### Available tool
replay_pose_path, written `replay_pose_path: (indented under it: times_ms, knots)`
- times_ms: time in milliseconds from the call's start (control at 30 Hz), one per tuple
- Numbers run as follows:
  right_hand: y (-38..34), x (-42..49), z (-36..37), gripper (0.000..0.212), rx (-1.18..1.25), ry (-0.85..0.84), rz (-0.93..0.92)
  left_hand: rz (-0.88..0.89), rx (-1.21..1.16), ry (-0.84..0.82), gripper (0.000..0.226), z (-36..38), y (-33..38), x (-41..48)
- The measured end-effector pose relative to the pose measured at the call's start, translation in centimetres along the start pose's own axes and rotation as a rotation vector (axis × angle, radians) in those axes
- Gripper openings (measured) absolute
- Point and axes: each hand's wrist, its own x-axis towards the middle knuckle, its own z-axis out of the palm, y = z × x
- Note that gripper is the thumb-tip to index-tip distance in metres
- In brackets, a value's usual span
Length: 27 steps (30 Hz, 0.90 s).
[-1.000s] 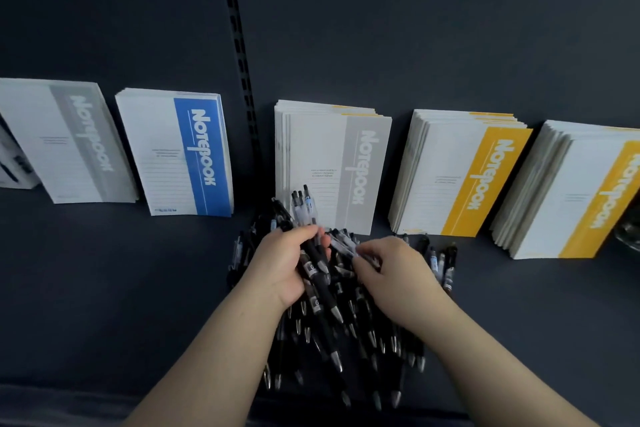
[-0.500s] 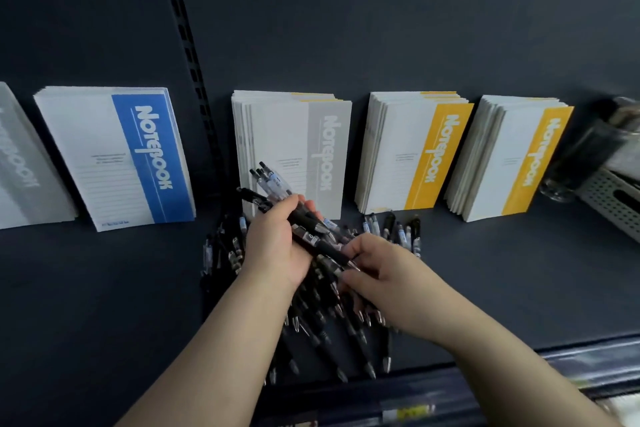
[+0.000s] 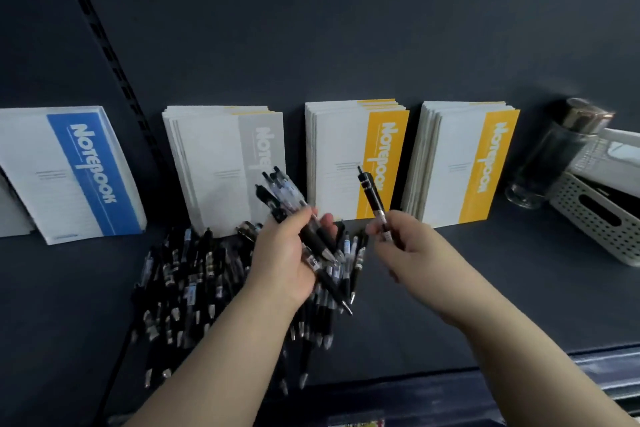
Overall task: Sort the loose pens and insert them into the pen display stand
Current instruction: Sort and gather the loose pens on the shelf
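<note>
your left hand [image 3: 287, 253] kept its grip clenched on a bundle of pens [image 3: 298, 218], clicker ends fanned upward. your right hand [image 3: 403, 243] pinched a single black pen [image 3: 372, 199] upright — apart from the bundle. the loose pile of pens [image 3: 194, 274] lay on the dark shelf [image 3: 485, 274] below the notebooks [image 3: 356, 156].

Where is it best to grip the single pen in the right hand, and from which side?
Grip the single pen on its bare upper barrel, from the left: it stands nearly upright, and the right hand already covers the lower end.
</note>
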Motion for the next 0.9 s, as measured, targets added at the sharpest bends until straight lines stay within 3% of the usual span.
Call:
replay_pose_path:
  times_ms: [100,367,600,800,900]
  knots:
    - [0.5,-0.1,-1.0,0.004,0.043,-0.044,-0.093,-0.016,0.134,-0.066,0.018,2.9,-3.9,-1.3]
    - [5.5,-1.2,-6.6,0.022,-0.219,-0.038,-0.008,-0.091,0.278,0.017,0.025,7.8,-11.9,-1.5]
    - [8.6,-1.7,-10.7,0.029,-0.136,-0.091,0.071,-0.118,0.295,0.044,0.018,10.9,-16.3,-1.3]
    - [10.3,-1.8,-10.9,0.014,-0.071,-0.033,0.110,-0.222,0.163,-0.042,0.054,11.4,-16.9,-1.3]
    - [11.0,-1.4,-11.1,0.017,0.076,0.007,0.187,-0.220,0.135,-0.086,0.042,11.1,-16.9,-1.3]
